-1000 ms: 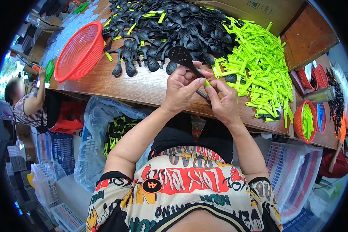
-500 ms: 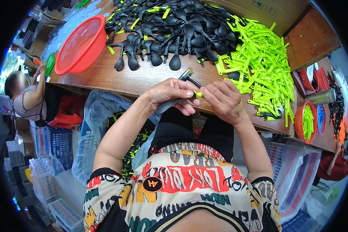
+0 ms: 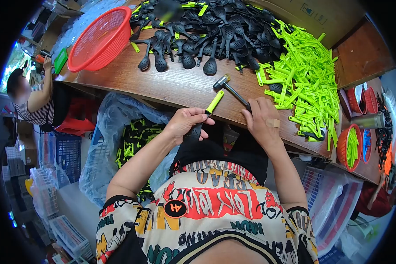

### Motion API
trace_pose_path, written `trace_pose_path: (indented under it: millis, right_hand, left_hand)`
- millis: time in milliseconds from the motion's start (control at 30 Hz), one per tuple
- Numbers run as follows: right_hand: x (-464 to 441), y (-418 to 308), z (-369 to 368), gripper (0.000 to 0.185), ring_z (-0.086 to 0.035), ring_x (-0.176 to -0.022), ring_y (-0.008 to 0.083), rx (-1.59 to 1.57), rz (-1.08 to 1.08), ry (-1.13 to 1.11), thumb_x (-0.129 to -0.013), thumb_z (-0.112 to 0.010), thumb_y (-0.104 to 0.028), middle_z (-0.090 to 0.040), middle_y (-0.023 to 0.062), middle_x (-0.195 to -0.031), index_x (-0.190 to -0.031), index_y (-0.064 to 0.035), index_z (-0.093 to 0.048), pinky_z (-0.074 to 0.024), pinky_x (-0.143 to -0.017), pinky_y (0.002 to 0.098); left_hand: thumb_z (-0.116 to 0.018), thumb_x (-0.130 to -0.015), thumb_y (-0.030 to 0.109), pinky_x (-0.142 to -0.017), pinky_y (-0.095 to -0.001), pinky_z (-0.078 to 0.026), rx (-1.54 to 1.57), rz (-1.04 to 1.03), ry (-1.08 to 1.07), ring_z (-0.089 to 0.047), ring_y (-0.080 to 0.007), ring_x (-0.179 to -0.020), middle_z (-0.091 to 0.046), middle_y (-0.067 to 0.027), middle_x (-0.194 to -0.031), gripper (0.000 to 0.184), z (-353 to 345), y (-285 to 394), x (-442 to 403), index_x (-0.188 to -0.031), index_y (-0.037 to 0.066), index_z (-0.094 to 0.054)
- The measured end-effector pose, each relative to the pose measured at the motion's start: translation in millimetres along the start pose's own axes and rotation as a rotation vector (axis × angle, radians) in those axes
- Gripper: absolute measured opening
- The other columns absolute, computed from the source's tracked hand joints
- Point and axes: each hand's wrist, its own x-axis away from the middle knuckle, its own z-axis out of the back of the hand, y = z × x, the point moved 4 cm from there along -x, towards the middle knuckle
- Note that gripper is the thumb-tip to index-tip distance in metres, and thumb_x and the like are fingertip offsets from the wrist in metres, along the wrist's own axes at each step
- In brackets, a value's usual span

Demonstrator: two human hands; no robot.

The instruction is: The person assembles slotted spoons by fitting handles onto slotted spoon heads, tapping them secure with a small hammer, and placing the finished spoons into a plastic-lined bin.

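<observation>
We see the left hand just off the near edge of the worktop, its thumb and index finger closed on a black utensil. The green handle of this piece points up and to the right, its tip reaching over the wooden surface, while the black bowl hangs below the fingers, partly hidden by them. The other fingers of that hand curl loosely behind it.

The right hand, with a tan plaster on its back, is at the worktop's edge. Its fingers are bent over the end of the shaft of a hammer; we cannot tell how tightly they close on it. The hammer lies slantwise, its head away from us, near the tip of the green handle.

Beyond the hands we see a large heap of black utensils, with one lying just in front, bowl towards us. To its right, touching it, spreads a pile of green handles. A red basket sits tilted on the left. Below the worktop, a clear plastic bag surrounds more black and green pieces. At far left we see a person in a striped top.
</observation>
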Motion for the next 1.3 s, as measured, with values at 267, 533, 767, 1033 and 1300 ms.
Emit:
trace_pose_path:
  millis: [267,533,767,1033,1300]
  right_hand:
    - [32.1,1.5,7.9,0.014,-0.064,-0.066,0.0242,-0.744,-0.411,-0.269,-0.098,-0.054,-0.011,-0.063,0.0118,-0.074,-0.104,0.0013,-0.058,-0.0477,-0.061,0.0343]
    - [45.5,-21.0,10.7,0.020,-0.064,-0.068,0.0304,-0.605,-0.118,-0.234,-0.095,-0.058,-0.008,-0.063,0.0160,-0.078,-0.114,-0.0005,-0.061,-0.0494,-0.062,0.0351]
    - [33.4,-25.3,29.2,0.022,-0.066,-0.075,0.0368,-0.674,-0.181,-0.095,-0.091,-0.059,-0.004,-0.064,0.0198,-0.084,-0.113,-0.0017,-0.061,-0.0503,-0.062,0.0427]
    - [35.9,-20.0,15.8,0.022,-0.066,-0.073,0.0366,-0.453,-0.104,-0.077,-0.089,-0.062,-0.006,-0.064,0.0196,-0.084,-0.111,-0.0017,-0.061,-0.0511,-0.061,0.0430]
    - [28.1,1.7,5.7,0.018,-0.066,-0.085,0.0410,-0.246,-0.170,-0.132,-0.092,-0.060,-0.009,-0.068,0.0208,-0.095,-0.108,-0.0014,-0.064,-0.0519,-0.069,0.0454]
  left_hand:
    - [-0.062,-0.095,0.017,-0.049,-0.0309,-0.055,-0.010,-0.004,0.103,-0.067,-0.0198,-0.057,-0.071,-0.0151,-0.086,0.020,6.5,-13.0,-9.7,-0.099,-0.003,-0.065]
    - [-0.062,-0.095,0.015,-0.048,-0.0294,-0.053,-0.066,-0.067,0.128,-0.066,-0.0189,-0.055,-0.071,-0.0150,-0.084,0.020,7.6,-11.8,-15.0,-0.097,-0.004,-0.065]
    - [-0.063,-0.094,0.014,-0.047,-0.0282,-0.052,-0.075,-0.046,0.118,-0.066,-0.0188,-0.053,-0.071,-0.0152,-0.082,0.018,12.3,-10.8,-15.2,-0.097,-0.003,-0.066]
    - [-0.064,-0.094,0.015,-0.045,-0.0264,-0.052,-0.091,0.026,0.091,-0.065,-0.0169,-0.051,-0.071,-0.0141,-0.081,0.021,14.9,-2.2,-4.2,-0.107,-0.002,-0.064]
    - [-0.063,-0.092,0.008,-0.047,-0.0280,-0.055,-0.127,0.046,0.095,-0.067,-0.0186,-0.055,-0.071,-0.0155,-0.084,0.021,20.9,3.2,2.7,-0.109,-0.003,-0.063]
